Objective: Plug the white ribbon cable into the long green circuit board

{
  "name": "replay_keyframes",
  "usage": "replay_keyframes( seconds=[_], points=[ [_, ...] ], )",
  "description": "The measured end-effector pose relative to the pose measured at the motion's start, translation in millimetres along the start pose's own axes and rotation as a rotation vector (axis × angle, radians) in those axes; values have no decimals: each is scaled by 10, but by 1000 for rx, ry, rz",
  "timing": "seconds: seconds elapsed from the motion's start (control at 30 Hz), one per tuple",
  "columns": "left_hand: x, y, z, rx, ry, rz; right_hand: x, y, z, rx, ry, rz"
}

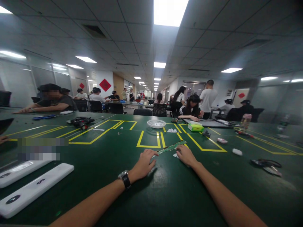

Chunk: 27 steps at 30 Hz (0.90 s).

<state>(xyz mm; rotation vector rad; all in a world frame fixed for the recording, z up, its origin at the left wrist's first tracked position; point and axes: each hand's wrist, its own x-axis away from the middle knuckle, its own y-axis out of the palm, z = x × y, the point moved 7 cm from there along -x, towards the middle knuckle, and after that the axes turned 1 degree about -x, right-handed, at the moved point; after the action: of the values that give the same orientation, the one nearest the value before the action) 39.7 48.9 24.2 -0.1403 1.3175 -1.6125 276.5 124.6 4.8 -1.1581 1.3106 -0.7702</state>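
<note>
A long, narrow green circuit board (172,147) lies slantwise between my hands, its right end farther from me. My left hand (143,164), with a dark-strapped watch (125,179) at the wrist, is palm down. Its fingers reach out to the board's left end and the thumb stands apart. My right hand (186,155) has curled fingers at the near edge of the board's right part, apparently gripping it; the fingertips are partly hidden. A small white piece (175,155) shows beside the right fingers. Beyond the board stands a clear, ribbed plastic bowl (156,124).
Yellow tape (148,146) marks rectangles on the green table (106,201). White elongated devices (40,186) lie at left, a black-and-red power tool (82,122) farther back. A green tissue pack (195,127), a white case (237,152) and dark cable (266,163) are at right. People sit across the table.
</note>
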Motion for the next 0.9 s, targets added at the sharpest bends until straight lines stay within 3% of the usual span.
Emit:
replay_keyframes(
  seconds=[0.13, 0.27, 0.33, 0.4, 0.5, 0.67, 0.9],
  points=[
    [-3, 44, -84, -80, -36, -59, -4, -10, 14, -9, 15, 3],
    [2, 102, -149, -137, -32, -115, -2, -1, -79, -44, -110, -11],
    [7, 116, -158, -151, -25, -124, -7, 0, -38, -42, -56, 5],
    [12, 126, -158, -161, -21, -131, -10, 11, -14, -44, -33, 15],
    [20, 146, -149, -163, -10, -152, -7, 34, -69, -56, -124, 9],
    [30, 159, -132, -178, -12, -172, -21, 27, 2, 17, -11, 33],
    [11, 78, -28, -239, 23, -157, -10, 23, -45, -58, -74, 23]
  ],
)
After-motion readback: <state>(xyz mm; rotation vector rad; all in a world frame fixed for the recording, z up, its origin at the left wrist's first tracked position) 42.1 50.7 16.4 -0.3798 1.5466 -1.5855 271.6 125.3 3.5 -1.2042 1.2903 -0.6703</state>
